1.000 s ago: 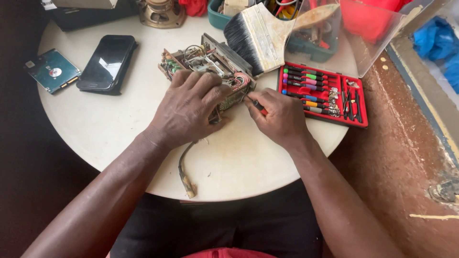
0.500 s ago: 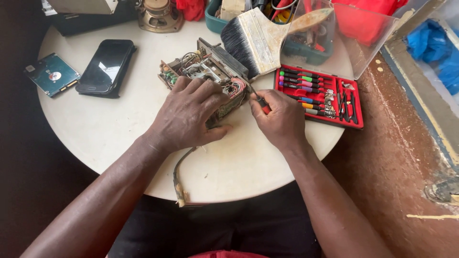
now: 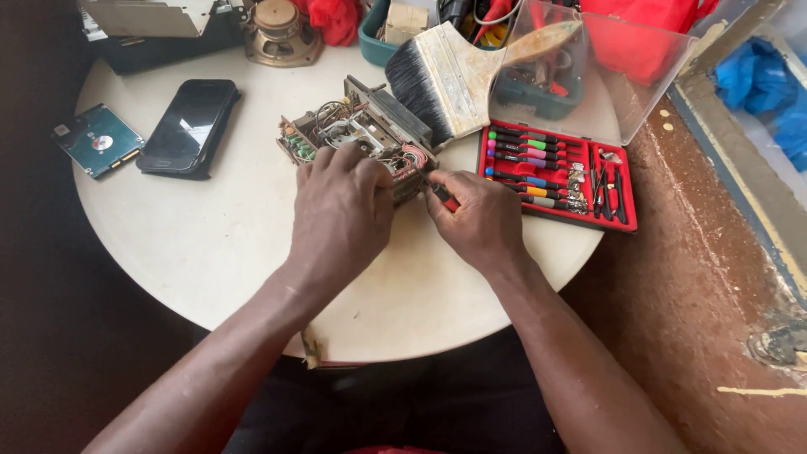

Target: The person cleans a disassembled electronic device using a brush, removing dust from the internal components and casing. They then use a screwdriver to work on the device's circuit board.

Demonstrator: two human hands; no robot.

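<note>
An opened electronic unit (image 3: 361,134) with bare circuit boards and coloured wires sits in the middle of a round white table (image 3: 210,252). My left hand (image 3: 340,214) lies on top of its near side, fingers curled over it, holding it down. My right hand (image 3: 479,220) is closed around a small screwdriver (image 3: 445,199) with a red and black handle, its tip against the unit's right end. The screwdriver's blade is hidden by my fingers.
A red tray of coloured screwdrivers and tweezers (image 3: 555,172) with a clear lid lies right of my hand. A wide paintbrush (image 3: 445,80) rests behind the unit. A black phone (image 3: 187,126) and a hard drive (image 3: 97,139) lie left. A small speaker (image 3: 282,34) and teal bins stand at the back.
Both hands stay on the unit; my right hand has shifted slightly with the screwdriver at the unit's right end. The view has moved a little. The cable by the table edge is now mostly hidden.
</note>
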